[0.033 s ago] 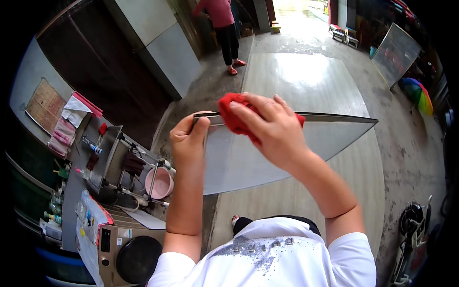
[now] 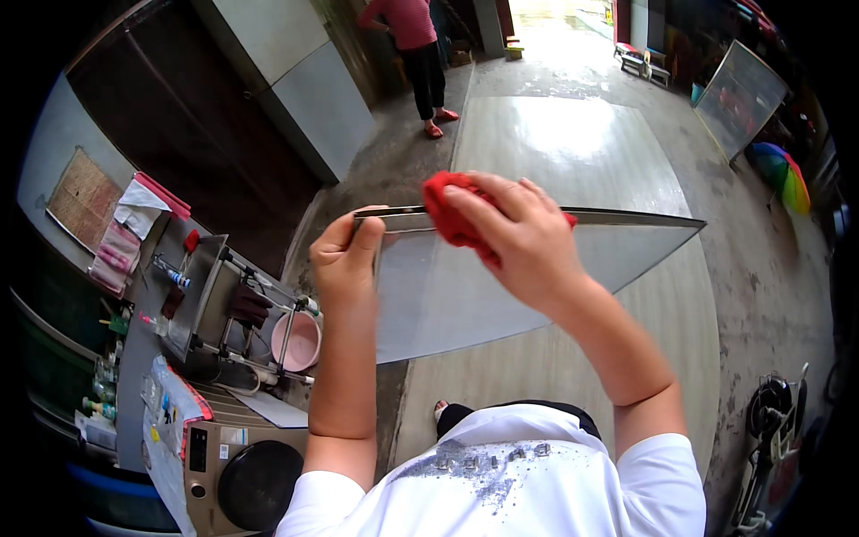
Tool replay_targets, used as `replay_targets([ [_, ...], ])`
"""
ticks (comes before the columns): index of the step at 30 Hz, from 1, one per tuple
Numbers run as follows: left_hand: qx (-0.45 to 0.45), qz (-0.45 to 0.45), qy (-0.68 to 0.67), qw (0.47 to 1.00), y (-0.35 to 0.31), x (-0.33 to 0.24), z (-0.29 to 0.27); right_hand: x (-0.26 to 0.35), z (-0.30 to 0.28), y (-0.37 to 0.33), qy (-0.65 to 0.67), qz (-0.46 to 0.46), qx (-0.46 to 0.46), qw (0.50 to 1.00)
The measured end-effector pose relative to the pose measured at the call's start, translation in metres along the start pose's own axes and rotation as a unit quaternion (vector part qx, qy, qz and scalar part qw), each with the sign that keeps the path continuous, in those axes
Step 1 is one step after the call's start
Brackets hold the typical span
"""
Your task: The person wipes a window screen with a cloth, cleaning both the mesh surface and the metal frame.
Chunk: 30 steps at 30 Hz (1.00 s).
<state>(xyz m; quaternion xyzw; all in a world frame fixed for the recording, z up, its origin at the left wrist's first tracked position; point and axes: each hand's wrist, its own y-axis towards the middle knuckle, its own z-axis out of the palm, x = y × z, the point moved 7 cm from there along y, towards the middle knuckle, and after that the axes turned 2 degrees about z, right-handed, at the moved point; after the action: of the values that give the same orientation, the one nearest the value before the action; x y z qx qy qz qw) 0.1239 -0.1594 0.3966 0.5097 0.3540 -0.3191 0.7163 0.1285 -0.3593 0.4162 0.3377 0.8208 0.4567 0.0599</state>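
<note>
A white T-shirt [image 2: 555,492] fills the view around 6 o'clock, its loose short sleeves [image 2: 335,488] ending at the elbows toward 7 and 4 o'clock. A grey, splatter-like print [image 2: 492,474] spreads over the chest, with dark block lettering across it. Black legwear [image 2: 456,419] shows past the hem, beside a pale shoe [image 2: 440,409] too small to make out. The hands [image 2: 528,228] and forearms [image 2: 344,385] are bare.
</note>
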Motion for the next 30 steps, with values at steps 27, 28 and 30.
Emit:
replay_targets([
  [27, 0.035, 0.248, 0.221, 0.943, 0.070, -0.079, -0.101, -0.175, -0.053, -0.040, 0.101, 0.131, 0.082, 0.983],
  [28, 0.030, 0.315, 0.328, 0.890, 0.060, -0.089, -0.085, -0.173, -0.055, -0.038, 0.095, 0.114, 0.077, 0.986],
  [30, 0.070, 0.388, 0.470, 0.790, 0.037, -0.090, -0.038, -0.167, -0.051, -0.035, 0.097, 0.177, 0.116, 0.972],
])
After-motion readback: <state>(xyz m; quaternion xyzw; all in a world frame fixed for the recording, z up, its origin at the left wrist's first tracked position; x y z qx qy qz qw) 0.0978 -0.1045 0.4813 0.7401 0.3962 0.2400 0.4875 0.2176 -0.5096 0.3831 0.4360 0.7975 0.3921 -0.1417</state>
